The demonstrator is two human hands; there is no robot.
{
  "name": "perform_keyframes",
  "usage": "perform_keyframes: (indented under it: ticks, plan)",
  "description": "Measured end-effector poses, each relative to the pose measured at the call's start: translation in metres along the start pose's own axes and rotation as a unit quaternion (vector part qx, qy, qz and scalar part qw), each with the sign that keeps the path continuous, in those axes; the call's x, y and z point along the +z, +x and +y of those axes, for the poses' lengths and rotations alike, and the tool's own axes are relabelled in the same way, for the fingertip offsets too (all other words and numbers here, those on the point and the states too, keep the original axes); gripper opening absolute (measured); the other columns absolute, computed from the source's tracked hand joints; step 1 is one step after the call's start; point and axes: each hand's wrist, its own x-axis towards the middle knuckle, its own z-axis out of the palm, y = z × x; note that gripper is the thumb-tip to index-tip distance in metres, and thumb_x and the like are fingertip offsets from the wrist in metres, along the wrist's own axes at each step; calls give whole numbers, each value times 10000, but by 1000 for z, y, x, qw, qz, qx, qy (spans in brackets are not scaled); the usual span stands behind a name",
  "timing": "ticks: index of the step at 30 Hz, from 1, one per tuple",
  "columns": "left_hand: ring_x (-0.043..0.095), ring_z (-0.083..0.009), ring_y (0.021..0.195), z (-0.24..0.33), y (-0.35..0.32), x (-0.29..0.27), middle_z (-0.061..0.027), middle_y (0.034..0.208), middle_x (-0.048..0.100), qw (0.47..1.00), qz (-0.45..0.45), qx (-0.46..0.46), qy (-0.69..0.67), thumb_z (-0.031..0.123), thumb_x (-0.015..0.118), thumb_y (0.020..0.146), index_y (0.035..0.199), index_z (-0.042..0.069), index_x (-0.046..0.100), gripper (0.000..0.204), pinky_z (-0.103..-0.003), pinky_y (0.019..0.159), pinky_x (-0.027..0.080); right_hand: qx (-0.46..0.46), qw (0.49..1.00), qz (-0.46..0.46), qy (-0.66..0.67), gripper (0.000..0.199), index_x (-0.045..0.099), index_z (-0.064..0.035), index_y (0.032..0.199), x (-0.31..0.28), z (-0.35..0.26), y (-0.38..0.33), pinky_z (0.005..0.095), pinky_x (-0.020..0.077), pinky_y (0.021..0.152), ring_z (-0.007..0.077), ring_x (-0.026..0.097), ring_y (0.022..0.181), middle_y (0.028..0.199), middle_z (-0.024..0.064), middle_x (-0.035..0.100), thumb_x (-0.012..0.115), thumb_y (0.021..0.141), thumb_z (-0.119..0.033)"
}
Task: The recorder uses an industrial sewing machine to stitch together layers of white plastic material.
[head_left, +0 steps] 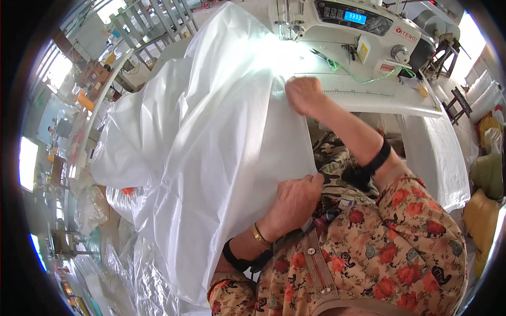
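Note:
A large, glossy white plastic sheet (211,142) spreads over the sewing table and hangs down to the left in loose folds. My right hand (305,96) is closed on its right edge, close to the sewing machine (358,29). Nearer my body, my left hand (296,203) is closed on the same edge, lower down. Between the two hands the edge runs fairly straight. The machine's needle area (289,32) lies just beyond my right hand, lit by a bright lamp that washes out the sheet there.
Thread snips (320,55) with a green cord (358,79) lie on the machine bed. More white sheeting (435,158) hangs at the right. A metal rack (150,31) stands at the far left, a dark stool (457,105) on the right. Clear plastic (89,210) is heaped at left.

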Motion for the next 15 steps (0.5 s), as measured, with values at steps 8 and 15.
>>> perform_keyframes:
  ticks: [8, 15]
  plan:
    - [618, -354, 618, -13, 3, 11, -148, 693, 579, 1000, -7, 21, -4, -1, 535, 770, 827, 19, 493, 74, -422, 534, 489, 6, 1000, 2, -18, 125, 701, -26, 828, -6, -9, -8, 366, 554, 687, 265, 694, 865, 900, 133, 696, 666, 710, -41]
    - [629, -338, 638, -30, 20, 11, -138, 699, 585, 1000, -7, -12, 12, -8, 552, 771, 837, 19, 488, 96, -419, 545, 492, -31, 998, 52, -8, 91, 698, -52, 743, 11, 5, 30, 373, 529, 614, 265, 694, 795, 780, 105, 695, 679, 663, -15]
